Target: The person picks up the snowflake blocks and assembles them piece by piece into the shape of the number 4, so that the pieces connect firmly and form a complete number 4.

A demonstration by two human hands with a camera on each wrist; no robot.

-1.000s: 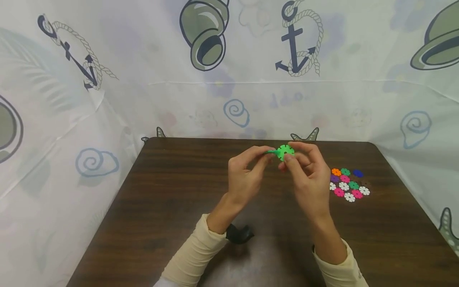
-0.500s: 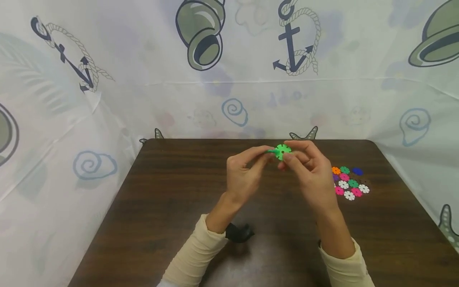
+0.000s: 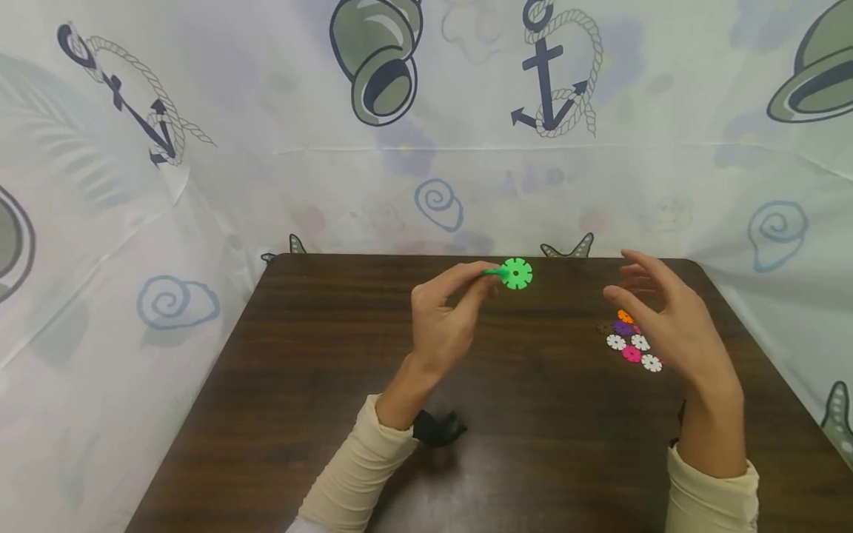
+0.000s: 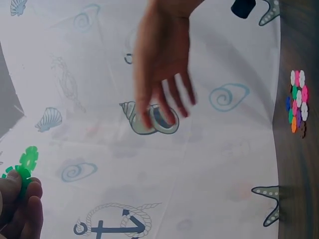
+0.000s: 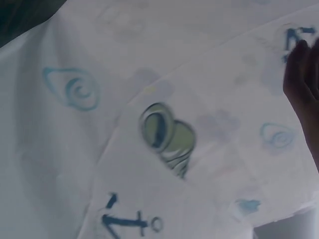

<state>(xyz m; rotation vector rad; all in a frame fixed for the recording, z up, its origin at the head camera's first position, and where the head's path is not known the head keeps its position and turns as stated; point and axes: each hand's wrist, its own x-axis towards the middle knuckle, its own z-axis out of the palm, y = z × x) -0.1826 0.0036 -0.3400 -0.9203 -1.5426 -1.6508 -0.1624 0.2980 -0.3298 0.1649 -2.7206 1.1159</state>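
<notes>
Gripping between thumb and forefinger, the left hand point(image 3: 443, 318) has hold of a green slotted disc point(image 3: 493, 272), seen nearly edge-on. A bright green slotted disc point(image 3: 524, 275) meets it at the edge, its face and centre hole showing, at two o'clock from the left hand; both pieces are raised off the dark wood-grain table point(image 3: 300, 414). The right hand point(image 3: 680, 329), at three o'clock from the left, is empty: fingers loosely bent, thumb standing apart from them. The left wrist view shows it raised, well apart from the group of coloured slotted discs point(image 4: 297, 94) lying on the table. In the head view that group sits at nine o'clock from the right hand, partly hidden behind it; orange, purple, white and pink pieces are visible. A black object point(image 3: 440, 429), kind unclear, sits at the left wrist, beside the beige sleeve point(image 3: 360, 466). White cloth point(image 3: 333, 192) printed with anchors, shells and starfish hangs at twelve o'clock.
</notes>
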